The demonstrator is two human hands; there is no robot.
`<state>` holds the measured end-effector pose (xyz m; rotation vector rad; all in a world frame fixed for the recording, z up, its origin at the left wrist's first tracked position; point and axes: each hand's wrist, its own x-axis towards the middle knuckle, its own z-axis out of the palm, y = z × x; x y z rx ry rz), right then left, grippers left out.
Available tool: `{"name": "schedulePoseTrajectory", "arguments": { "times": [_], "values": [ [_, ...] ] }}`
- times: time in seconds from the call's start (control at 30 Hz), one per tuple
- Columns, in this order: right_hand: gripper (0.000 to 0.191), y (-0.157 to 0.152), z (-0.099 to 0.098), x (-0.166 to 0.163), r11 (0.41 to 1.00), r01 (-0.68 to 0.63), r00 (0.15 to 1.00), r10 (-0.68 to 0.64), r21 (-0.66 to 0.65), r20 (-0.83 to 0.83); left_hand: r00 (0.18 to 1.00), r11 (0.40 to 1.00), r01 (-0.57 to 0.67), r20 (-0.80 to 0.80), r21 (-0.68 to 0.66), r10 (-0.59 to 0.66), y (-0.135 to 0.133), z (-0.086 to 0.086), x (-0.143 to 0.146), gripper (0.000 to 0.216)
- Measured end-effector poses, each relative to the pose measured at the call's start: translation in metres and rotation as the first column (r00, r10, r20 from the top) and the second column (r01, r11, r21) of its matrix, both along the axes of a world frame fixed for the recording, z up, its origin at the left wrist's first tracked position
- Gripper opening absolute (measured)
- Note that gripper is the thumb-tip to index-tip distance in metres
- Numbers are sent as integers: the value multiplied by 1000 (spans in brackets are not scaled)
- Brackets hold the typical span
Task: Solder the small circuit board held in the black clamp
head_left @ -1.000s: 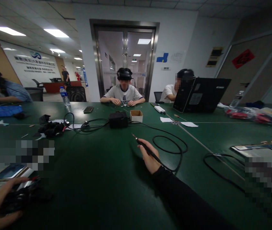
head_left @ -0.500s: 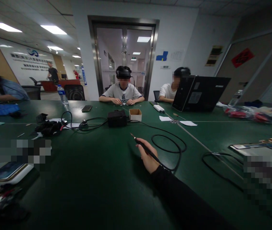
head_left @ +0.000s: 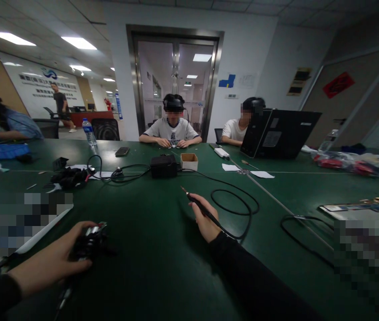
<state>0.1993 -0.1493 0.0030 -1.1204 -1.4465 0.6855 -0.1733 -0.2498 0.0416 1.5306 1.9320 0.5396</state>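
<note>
My right hand [head_left: 204, 218] is closed around a black soldering iron [head_left: 206, 210], held like a pen. Its metal tip points away from me and to the left, and its black cord loops off to the right. At the left front, my left hand [head_left: 60, 249] grips a dark bundle of black wires and shiny metal parts [head_left: 91, 243]. The exact kind of parts is blurred. A wire or cable trails from the bundle toward the near edge. Beyond the iron sit a black box [head_left: 163, 166] with cords and a small open cardboard box [head_left: 188, 162].
Around me on the green table [head_left: 142, 214] are black gear with cables [head_left: 71, 177], a phone [head_left: 122, 152], a water bottle [head_left: 89, 132], paper pieces [head_left: 262, 174] and a large black computer case [head_left: 278, 133]. A person [head_left: 172, 127] works opposite; others sit to either side.
My left hand has come in from the left edge toward the middle, carrying the dark bundle. My right hand and the iron stay nearly still. A person in the background has walked left.
</note>
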Motion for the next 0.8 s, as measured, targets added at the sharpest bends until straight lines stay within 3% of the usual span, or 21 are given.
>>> {"name": "schedulePoseTrajectory", "arguments": {
  "times": [0.2, 0.37, 0.5, 0.63, 0.8],
  "values": [
    [33, 0, -1, -2, 1000, 3, 1000, -3, 22, -12, 979, 985, 172, 113, -14, -170, 69, 11, 79, 86],
    [33, 0, 0, -3, 998, 16, 1000, -15, 57, -19, 957, 969, 247, 160, -5, -243, 122, 1, 131, 83],
    [32, 0, 0, -2, 997, 22, 1000, -22, 80, -9, 950, 966, 257, 175, 42, -260, 147, -6, 167, 79],
    [32, 1, 0, -1, 995, 29, 999, -30, 99, 12, 944, 962, 263, 188, 70, -272, 157, -11, 185, 83],
    [33, 1, 0, -2, 996, 24, 1000, -24, 89, 6, 935, 972, 233, 272, 20, -229, 171, -17, 176, 90]
  ]
}}
